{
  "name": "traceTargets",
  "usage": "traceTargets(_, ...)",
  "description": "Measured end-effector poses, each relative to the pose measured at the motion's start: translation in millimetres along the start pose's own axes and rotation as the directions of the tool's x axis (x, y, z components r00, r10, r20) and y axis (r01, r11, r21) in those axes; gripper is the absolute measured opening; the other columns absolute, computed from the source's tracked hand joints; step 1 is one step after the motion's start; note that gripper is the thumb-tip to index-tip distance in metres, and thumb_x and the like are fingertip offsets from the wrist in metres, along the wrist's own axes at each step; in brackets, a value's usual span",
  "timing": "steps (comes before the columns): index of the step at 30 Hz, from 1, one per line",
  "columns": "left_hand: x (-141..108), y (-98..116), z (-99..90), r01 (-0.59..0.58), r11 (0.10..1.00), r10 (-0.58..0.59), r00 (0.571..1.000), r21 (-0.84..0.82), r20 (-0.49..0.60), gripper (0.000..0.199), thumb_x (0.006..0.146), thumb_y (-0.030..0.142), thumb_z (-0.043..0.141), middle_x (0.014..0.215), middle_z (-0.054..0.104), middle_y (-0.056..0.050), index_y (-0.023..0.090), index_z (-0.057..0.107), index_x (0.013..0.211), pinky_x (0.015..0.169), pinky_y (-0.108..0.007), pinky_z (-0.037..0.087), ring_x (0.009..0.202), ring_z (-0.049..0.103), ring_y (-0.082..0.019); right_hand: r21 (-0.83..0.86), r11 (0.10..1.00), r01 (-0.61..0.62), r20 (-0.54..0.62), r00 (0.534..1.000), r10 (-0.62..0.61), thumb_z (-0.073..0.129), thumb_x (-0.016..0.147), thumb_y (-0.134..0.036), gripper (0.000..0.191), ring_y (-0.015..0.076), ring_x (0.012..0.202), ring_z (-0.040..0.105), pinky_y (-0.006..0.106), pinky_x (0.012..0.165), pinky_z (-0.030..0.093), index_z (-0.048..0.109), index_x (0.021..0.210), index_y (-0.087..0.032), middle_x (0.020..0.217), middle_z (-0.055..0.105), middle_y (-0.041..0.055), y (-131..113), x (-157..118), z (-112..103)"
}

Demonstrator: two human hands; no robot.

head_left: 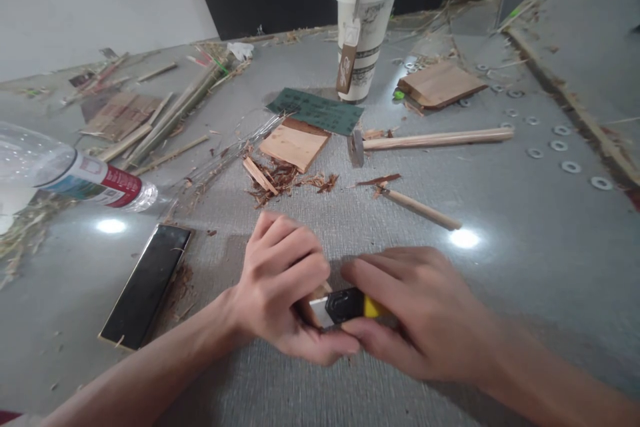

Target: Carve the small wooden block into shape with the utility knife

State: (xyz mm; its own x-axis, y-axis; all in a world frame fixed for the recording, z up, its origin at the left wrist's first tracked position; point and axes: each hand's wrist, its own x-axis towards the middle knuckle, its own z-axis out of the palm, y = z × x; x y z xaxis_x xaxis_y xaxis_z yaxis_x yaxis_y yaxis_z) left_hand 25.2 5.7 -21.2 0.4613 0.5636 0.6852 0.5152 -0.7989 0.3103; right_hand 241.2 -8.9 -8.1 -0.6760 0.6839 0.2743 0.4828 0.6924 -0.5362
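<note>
Head view: gripping black-and-yellow cutter [346,305] in right hand [417,310], clasping mostly hidden wooden piece [325,287] in left hand [287,287].

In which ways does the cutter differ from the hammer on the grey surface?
The cutter shows black and yellow; the hammer has a plain wooden handle. The cutter is held in the right hand, while the hammer lies untouched on the grey surface. Both show a metal part.

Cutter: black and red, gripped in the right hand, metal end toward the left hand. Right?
Not red: the head view shows the cutter as black and yellow. It is gripped in the right hand, metal end toward the left hand.
</note>
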Motion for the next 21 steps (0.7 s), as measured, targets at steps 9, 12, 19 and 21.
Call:
traceTargets(9,1.1,-1.2,-0.9,0.003,1.000,-0.003,1.000,-0.005,0.017,0.053,0.097,0.067,0.043,0.061,0.055,-0.002,0.023,0.050,0.067,0.065,-0.044,0.040,0.062,0.049,-0.020,0.059,0.998,-0.032,0.035,0.999,0.030,0.043,0.107,-0.053,0.038,0.0152,0.056,0.053,0.033,0.056,0.027,0.049,0.087,-0.023,0.069,0.058,-0.0039,2.8,0.0,2.4)
traceTargets(12,0.7,-2.2,0.0,-0.004,1.000,0.004,1.000,-0.010,0.024,0.053,0.098,0.066,0.041,0.062,0.057,-0.002,0.023,0.051,0.068,0.065,-0.044,0.039,0.062,0.049,-0.020,0.064,0.997,-0.034,0.041,0.999,0.031,0.040,0.108,-0.054,0.039,0.0153,0.056,0.054,0.032,0.056,0.027,0.050,0.087,-0.022,0.069,0.058,-0.0038,3.3,0.2,2.9)
traceTargets(19,-0.4,-3.7,1.7,-0.009,1.000,0.009,0.999,-0.003,0.042,0.053,0.099,0.065,0.038,0.065,0.056,-0.003,0.022,0.049,0.069,0.066,-0.043,0.038,0.064,0.049,-0.020,0.082,0.995,-0.051,0.068,0.997,0.046,0.042,0.108,-0.053,0.038,0.0164,0.058,0.057,0.033,0.056,0.027,0.054,0.091,-0.021,0.073,0.063,-0.0020,5.9,1.0,2.9)
traceTargets(21,-0.4,-3.7,1.7,-0.011,1.000,0.012,0.999,-0.004,0.043,0.053,0.099,0.065,0.038,0.065,0.056,-0.003,0.022,0.048,0.069,0.066,-0.043,0.038,0.065,0.049,-0.020,0.091,0.994,-0.052,0.079,0.996,0.044,0.042,0.108,-0.053,0.038,0.0167,0.059,0.058,0.033,0.056,0.028,0.055,0.092,-0.020,0.073,0.063,-0.0016,6.9,1.4,2.6)
